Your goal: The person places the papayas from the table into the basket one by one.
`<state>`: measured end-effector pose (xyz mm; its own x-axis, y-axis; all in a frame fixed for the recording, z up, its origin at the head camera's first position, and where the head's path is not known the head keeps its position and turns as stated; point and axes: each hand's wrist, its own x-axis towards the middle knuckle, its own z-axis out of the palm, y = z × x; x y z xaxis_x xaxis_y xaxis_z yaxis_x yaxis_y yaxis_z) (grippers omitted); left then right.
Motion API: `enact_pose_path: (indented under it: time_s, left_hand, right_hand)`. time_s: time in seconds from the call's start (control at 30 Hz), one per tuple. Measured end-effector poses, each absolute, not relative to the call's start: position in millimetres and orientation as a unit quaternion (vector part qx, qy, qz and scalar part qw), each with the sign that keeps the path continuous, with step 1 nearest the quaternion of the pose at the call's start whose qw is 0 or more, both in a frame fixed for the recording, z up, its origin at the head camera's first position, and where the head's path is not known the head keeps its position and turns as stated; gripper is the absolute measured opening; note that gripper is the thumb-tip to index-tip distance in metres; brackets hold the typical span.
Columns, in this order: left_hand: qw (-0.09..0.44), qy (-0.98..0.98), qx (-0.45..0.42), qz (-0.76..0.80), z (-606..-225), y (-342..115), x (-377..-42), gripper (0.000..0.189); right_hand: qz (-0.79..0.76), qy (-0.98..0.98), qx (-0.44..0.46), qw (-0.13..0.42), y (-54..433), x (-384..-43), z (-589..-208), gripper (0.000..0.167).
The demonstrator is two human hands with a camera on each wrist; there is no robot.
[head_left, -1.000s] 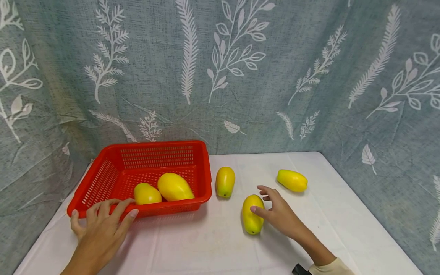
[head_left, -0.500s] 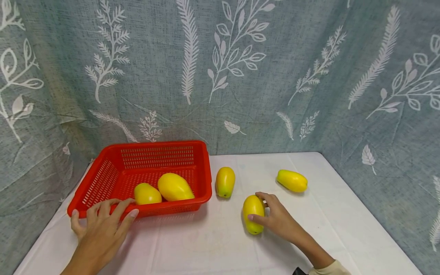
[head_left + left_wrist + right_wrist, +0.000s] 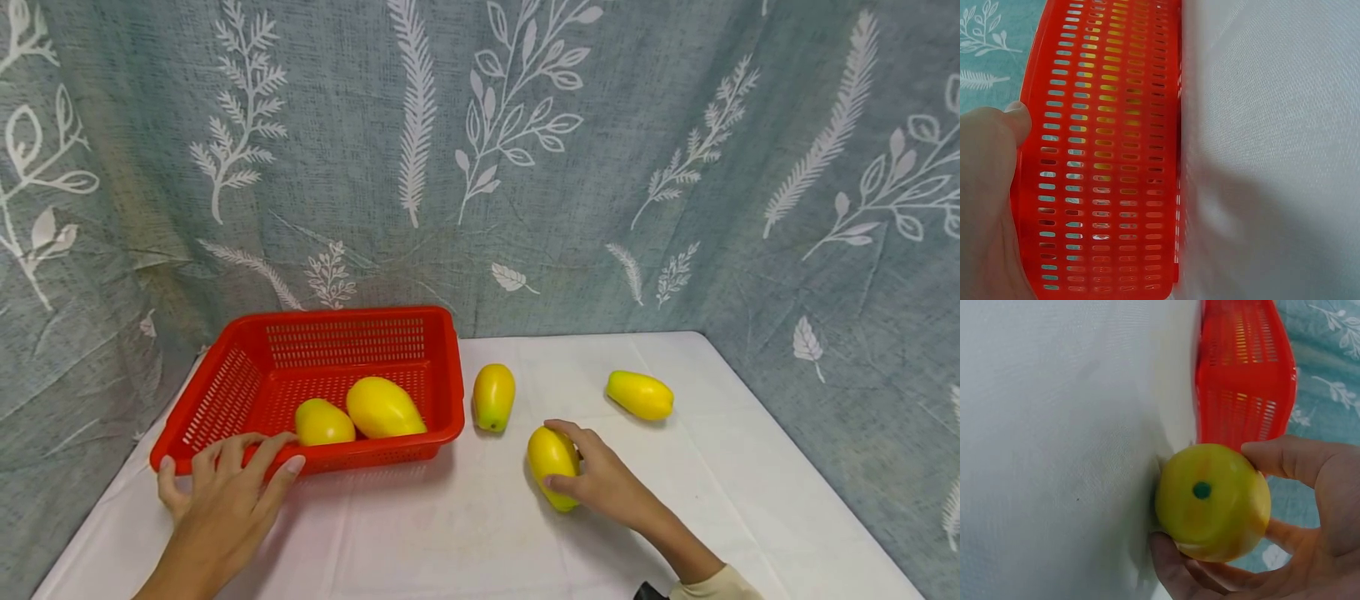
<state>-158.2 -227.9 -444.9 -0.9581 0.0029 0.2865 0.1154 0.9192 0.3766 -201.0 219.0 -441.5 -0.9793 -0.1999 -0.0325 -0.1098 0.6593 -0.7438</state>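
My right hand grips a yellow mango on the white cloth, thumb on the near side and fingers round the far side. In the right wrist view, the mango shows a green spot on its end, facing the camera. At the left, my left hand holds the near rim of a red plastic basket, its fingers bent over the edge. The left wrist view shows the basket's slotted wall close beside that hand. Inside lie a smaller mango and a larger yellow one.
One more mango stands just right of the basket, its green end toward me. Another lies on its side farther right. A white cloth covers the table, and a grey-green leaf-patterned curtain encloses the back and sides.
My right hand has closed in from above the mango and now grips it. The mango has tilted slightly, its top leaning left. The left hand and basket have stayed put.
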Motion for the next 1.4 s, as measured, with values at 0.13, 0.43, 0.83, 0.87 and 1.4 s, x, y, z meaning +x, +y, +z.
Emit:
enact_pose_path:
  time_s: [0.13,0.43,0.83,0.87,1.4]
  left_hand:
    - [0.136,-0.97,-0.029,-0.199,-444.5,-228.0,-158.5,0.054]
    - [0.14,-0.97,-0.026,-0.195,-444.4,-226.8,-158.5,0.055]
    - [0.155,-0.968,-0.029,-0.195,-445.9,-226.2,-157.9,0.052]
    - [0.155,-0.968,-0.029,-0.195,-445.9,-226.2,-157.8,0.052]
    - [0.143,-0.971,-0.019,-0.189,-444.3,-225.8,-157.6,0.056]
  right_hand:
    - [-0.403,0.909,-0.094,0.051,216.8,-201.7,-443.1,0.076]
    - [-0.407,0.907,-0.11,0.029,212.5,-203.7,-438.6,0.076]
    - [-0.414,0.898,-0.147,-0.015,190.1,-217.7,-410.1,0.074]
    - [-0.415,0.897,-0.151,-0.018,187.2,-219.1,-407.2,0.074]
    - [-0.44,0.873,-0.212,-0.016,110.9,-252.3,-357.3,0.071]
